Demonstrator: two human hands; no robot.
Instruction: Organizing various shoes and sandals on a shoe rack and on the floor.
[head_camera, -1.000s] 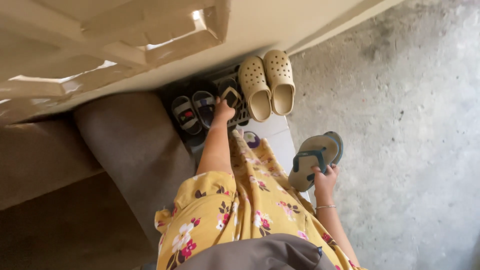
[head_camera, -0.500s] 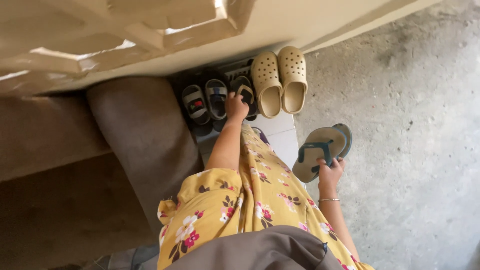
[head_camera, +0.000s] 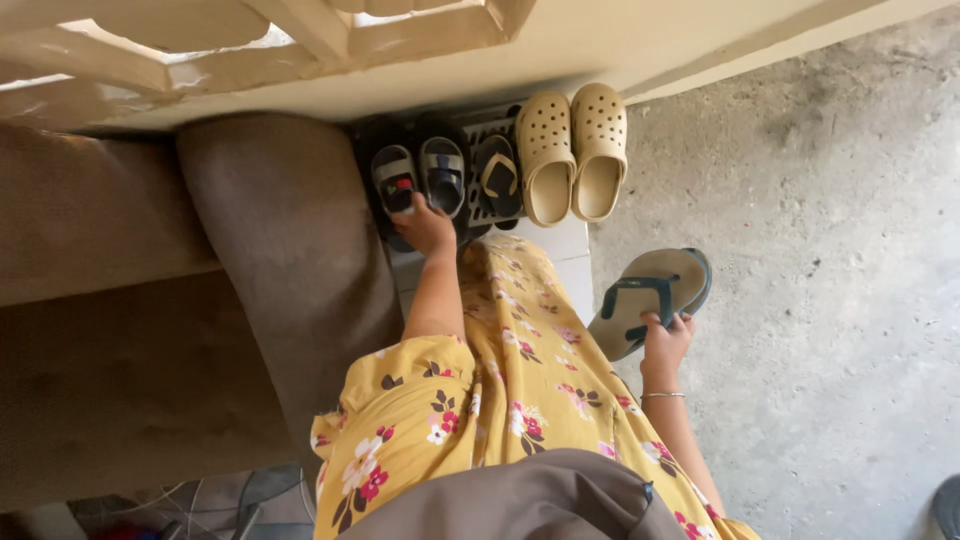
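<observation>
left hand (head_camera: 425, 228) at small sandals (head_camera: 420, 180) | right hand (head_camera: 665, 340) holds flip-flops (head_camera: 648, 298)

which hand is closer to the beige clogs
Left. The left hand is at the dark sandals beside the beige clogs; the right hand is lower, holding flip-flops.

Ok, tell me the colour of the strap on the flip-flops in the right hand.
Dark teal strap on grey-tan flip-flops, clearest in the head view.
</observation>
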